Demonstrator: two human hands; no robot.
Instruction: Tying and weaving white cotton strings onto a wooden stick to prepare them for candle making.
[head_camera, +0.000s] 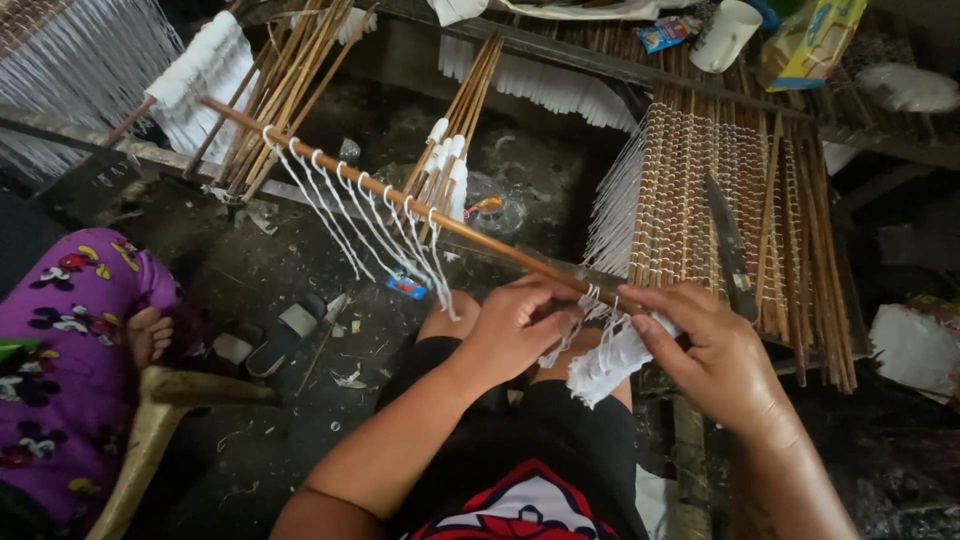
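Observation:
My left hand (518, 328) pinches a long thin bamboo stick (400, 198) near its right end; several white string loops hang from the stick along its length. Beside it, my right hand (712, 348) grips a wad of white string (608, 362), with strands running up to the stick between both hands. Just behind my hands lies a mat of bamboo sticks bound with white string (700, 190). A dark knife (730, 245) rests on that mat.
Bundles of loose bamboo sticks (285, 85) and white string (205, 75) lie at the upper left. A person in purple floral trousers (70, 340) sits at left beside a wooden chair arm (160, 400). A white cup (728, 35) and packets stand at the top.

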